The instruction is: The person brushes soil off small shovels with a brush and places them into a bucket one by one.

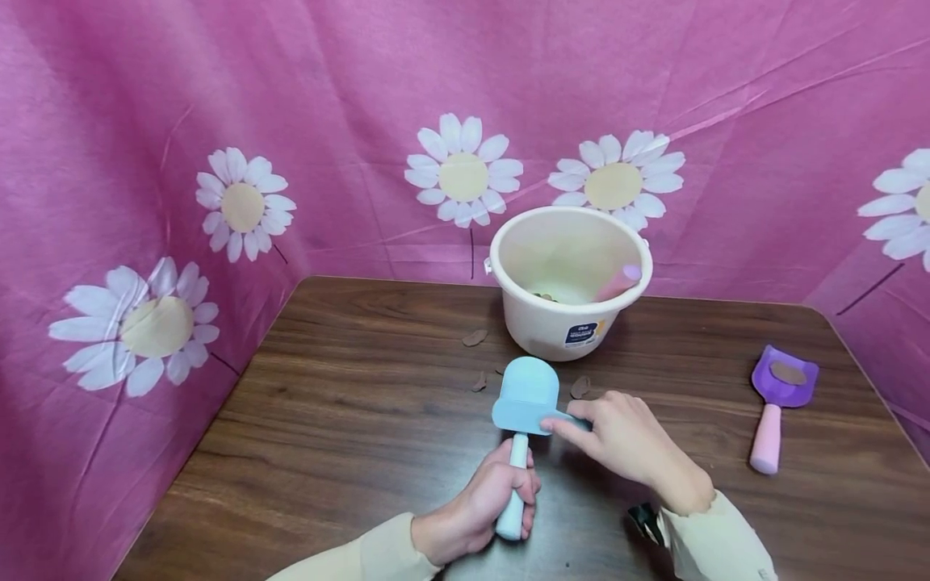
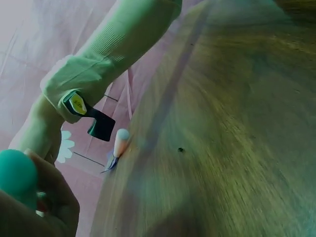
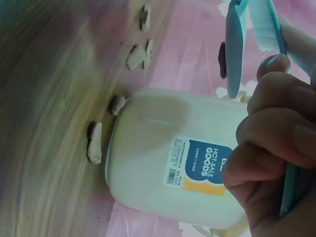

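My left hand (image 1: 483,492) grips the pale handle of a light blue toy dustpan (image 1: 530,375), held in front of the bucket. In my right hand (image 1: 628,440) is a small blue brush (image 3: 261,24), its bristles facing the dustpan. From the head, the brush overlaps the near part of the pan. A dark flat piece (image 3: 222,60) shows at the dustpan's edge in the right wrist view. Several brown, leaf-like pieces (image 1: 475,338) lie on the table around the pan. The left wrist view shows the rounded teal handle end (image 2: 17,173) inside my left hand.
A cream bucket (image 1: 534,323) stands at the back of the wooden table (image 1: 349,403), with brown bits and a pink-handled item (image 1: 621,282) inside. At the right lies a purple dustpan (image 1: 799,394) with a pink handle and a brown piece on it. Pink flowered cloth (image 1: 349,121) hangs behind.
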Available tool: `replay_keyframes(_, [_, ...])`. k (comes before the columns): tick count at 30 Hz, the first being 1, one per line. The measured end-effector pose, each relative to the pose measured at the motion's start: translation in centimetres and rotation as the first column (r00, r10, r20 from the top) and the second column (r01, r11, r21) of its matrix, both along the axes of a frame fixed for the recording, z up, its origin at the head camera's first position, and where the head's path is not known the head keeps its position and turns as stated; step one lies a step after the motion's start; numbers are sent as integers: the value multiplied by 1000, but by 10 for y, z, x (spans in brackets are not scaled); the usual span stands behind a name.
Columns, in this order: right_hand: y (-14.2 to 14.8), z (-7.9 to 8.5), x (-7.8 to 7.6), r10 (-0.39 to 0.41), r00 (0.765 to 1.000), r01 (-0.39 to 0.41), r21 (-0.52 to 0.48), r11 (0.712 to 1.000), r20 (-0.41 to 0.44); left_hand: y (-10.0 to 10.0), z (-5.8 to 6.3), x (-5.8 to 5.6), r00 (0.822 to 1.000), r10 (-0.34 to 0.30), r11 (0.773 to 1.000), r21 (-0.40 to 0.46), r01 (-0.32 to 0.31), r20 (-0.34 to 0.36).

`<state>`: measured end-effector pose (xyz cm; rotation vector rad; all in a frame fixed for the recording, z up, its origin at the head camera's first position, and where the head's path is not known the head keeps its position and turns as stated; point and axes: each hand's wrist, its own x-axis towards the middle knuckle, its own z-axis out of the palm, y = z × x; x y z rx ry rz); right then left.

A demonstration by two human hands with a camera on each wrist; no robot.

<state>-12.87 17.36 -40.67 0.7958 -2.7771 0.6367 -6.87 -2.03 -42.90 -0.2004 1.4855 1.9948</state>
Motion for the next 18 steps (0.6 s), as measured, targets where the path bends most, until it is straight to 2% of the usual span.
replay_keyframes(7, [3, 3, -2, -79, 997, 79, 20, 997, 6, -2, 0, -1, 997, -71, 994, 84, 69, 24])
replay_keyframes(12, [7, 2, -6, -119, 987, 121, 13, 993, -104, 0, 1, 1, 995, -96, 988, 121, 91, 38])
replay_keyframes(15, [8, 1, -10, -167, 969, 167, -16, 986, -180, 2, 1, 3, 995, -91, 987, 134, 86, 37])
replay_keyframes(18, [8, -1, -13, -223, 953, 219, -41, 975, -205, 4, 0, 4, 996, -83, 988, 134, 77, 40])
